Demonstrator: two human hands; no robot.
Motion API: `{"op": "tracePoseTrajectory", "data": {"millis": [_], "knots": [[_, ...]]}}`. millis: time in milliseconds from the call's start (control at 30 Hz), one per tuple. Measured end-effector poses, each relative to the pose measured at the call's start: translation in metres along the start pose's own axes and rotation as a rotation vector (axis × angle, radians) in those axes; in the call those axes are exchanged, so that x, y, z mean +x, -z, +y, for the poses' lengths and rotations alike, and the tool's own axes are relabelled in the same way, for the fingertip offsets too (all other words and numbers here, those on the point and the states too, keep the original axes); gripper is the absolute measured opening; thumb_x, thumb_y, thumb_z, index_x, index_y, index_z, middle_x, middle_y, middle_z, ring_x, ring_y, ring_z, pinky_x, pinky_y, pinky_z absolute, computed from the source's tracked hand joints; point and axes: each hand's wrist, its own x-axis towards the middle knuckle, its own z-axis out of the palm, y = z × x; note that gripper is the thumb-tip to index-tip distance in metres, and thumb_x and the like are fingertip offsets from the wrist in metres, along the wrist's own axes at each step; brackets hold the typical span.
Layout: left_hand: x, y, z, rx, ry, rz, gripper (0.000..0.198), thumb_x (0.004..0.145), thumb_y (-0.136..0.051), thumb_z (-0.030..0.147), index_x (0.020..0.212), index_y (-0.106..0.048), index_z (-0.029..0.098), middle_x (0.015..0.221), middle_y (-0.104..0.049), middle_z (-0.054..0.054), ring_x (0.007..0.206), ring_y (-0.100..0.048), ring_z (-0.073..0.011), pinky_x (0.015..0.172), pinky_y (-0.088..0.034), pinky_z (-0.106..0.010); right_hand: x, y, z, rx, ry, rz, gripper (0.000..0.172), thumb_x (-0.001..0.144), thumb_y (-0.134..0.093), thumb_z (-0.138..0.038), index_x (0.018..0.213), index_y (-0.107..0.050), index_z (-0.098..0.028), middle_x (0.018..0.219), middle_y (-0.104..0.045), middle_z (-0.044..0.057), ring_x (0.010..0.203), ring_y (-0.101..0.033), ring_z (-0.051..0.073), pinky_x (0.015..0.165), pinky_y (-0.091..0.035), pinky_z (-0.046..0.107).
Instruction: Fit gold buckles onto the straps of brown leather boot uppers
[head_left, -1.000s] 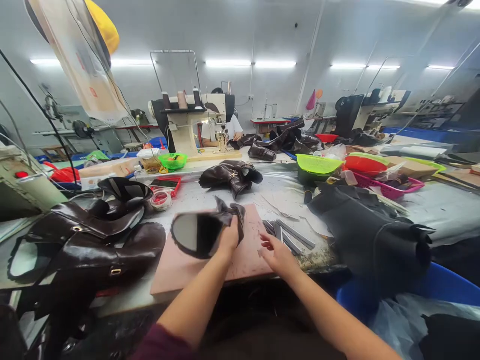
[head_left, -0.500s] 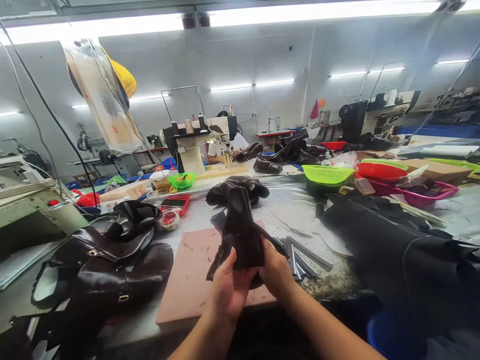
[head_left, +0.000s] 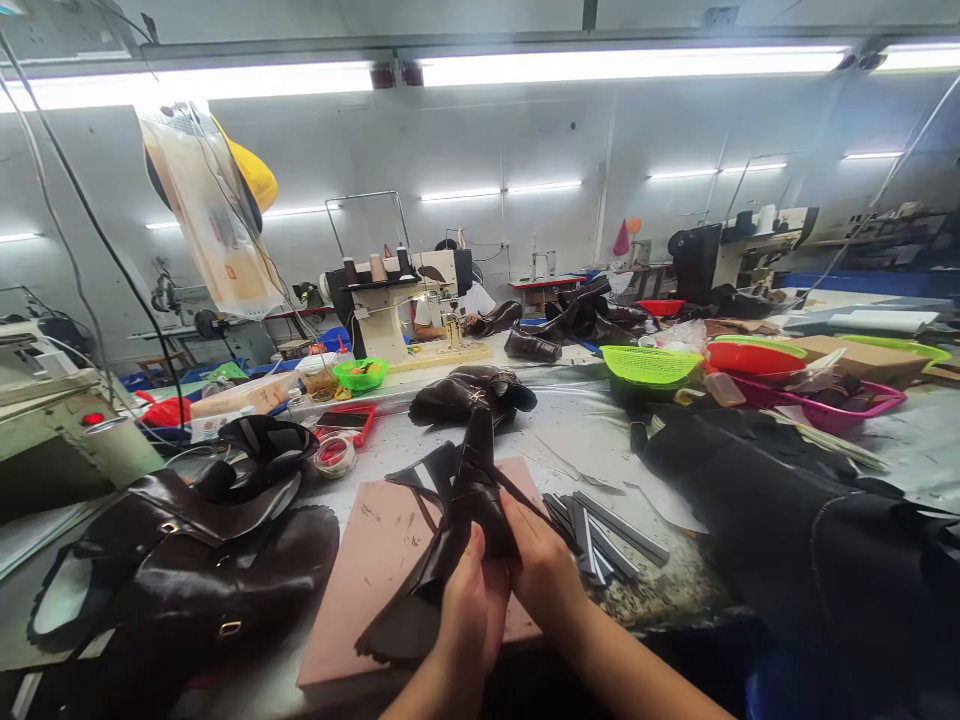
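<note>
Both hands engaged on one dark brown leather boot upper (head_left: 480, 500), located over the near part of the pink board (head_left: 360, 560) at the front of the bench (head_left: 379, 460). Left hand (head_left: 472, 600): grasping the upper from the near left side, thumb laid up along the leather. Right hand (head_left: 544, 555): gripping the same piece from the right, fingers against its side; the two hands touch or nearly so, contact point unclear. Narrow shaft of the piece points away from the wearer; a flared, jagged-edged flap spreads toward the lower left over the board. Just right of the board: a loose heap of grey strips (head_left: 600, 535). Beyond the board: a second dark brown upper (head_left: 450, 395), lying on its side. Left: several glossy buckled uppers (head_left: 247, 565), overlapping; behind them, a white coil (head_left: 335, 455) beside a red tray (head_left: 364, 425). Right: black sheet material (head_left: 750, 500), draped over the bench edge. Far side: sewing machine (head_left: 386, 315) carrying thread spools.
</note>
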Motion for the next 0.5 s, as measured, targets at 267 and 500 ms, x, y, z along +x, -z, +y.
{"op": "tracePoseTrajectory", "data": {"millis": [267,500], "knots": [[0.009,0.024,0.000,0.186,0.005,-0.074,0.022,0.075,-0.059,0.020,0.093,-0.070,0.015,0.108,-0.066,-0.008,0.121,-0.045,-0.0243,0.110,-0.023,-0.038,0.005,0.000,0.000,0.117,-0.005,-0.244,0.069,0.077,-0.039,-0.005,0.140,-0.023,-0.028,0.133,-0.045,0.011,0.118,-0.048,0.027,0.087,-0.050,0.043],[0.019,0.035,-0.004,0.423,-0.033,0.244,0.017,0.077,-0.062,0.021,0.091,-0.069,0.017,0.105,-0.067,-0.007,0.116,-0.050,-0.0225,0.107,-0.028,-0.033,-0.010,-0.010,-0.001,0.411,-0.178,-0.457,0.079,0.073,-0.041,-0.003,0.142,-0.011,-0.027,0.135,-0.044,0.009,0.117,-0.049,0.020,0.090,-0.048,0.038]]}}
